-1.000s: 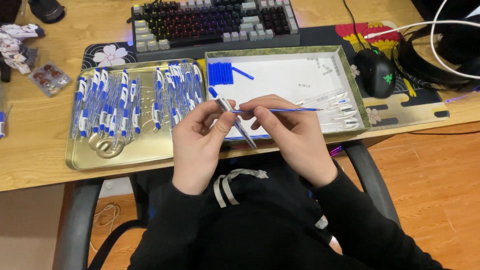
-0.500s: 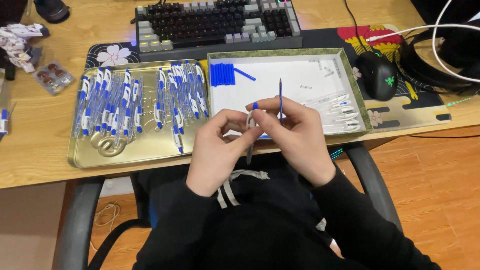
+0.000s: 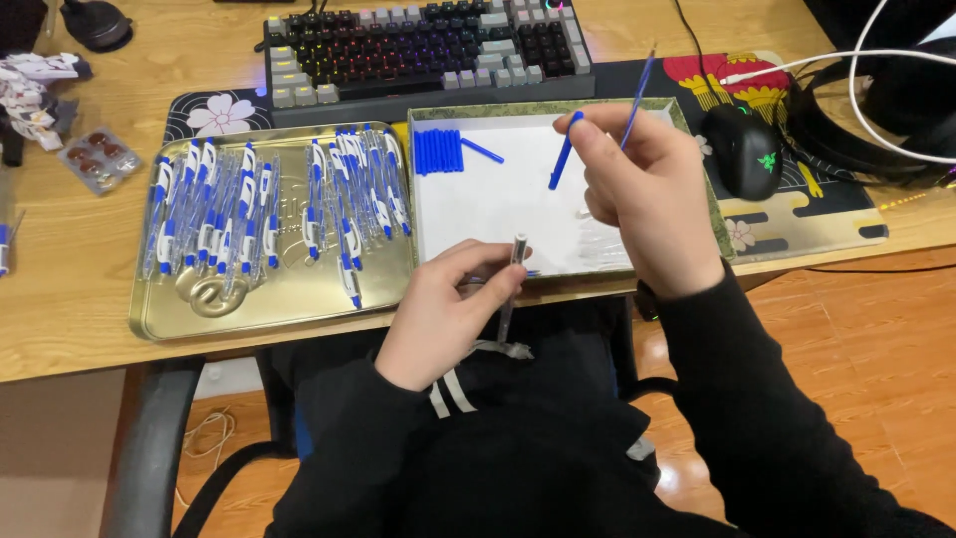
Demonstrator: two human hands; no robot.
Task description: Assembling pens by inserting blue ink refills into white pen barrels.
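My left hand (image 3: 443,314) holds a clear pen barrel (image 3: 513,284) upright near the desk's front edge. My right hand (image 3: 647,194) is raised over the white tray (image 3: 498,199) and grips a thin blue refill (image 3: 637,95) together with a short blue cap piece (image 3: 565,151). A row of blue cap pieces (image 3: 438,151) lies at the tray's back left, with one loose piece beside it. The gold tray (image 3: 289,289) on the left holds several assembled blue and white pens (image 3: 259,199).
A keyboard (image 3: 428,45) sits behind the trays on a patterned desk mat. A black mouse (image 3: 745,149) and headphones with cables (image 3: 876,110) lie to the right. A small blister pack (image 3: 98,154) and a toy figure (image 3: 35,95) are at the far left.
My hands have moved apart: the right hand rose toward the tray's back right with the refill and blue piece, and the left hand stayed low with the barrel.
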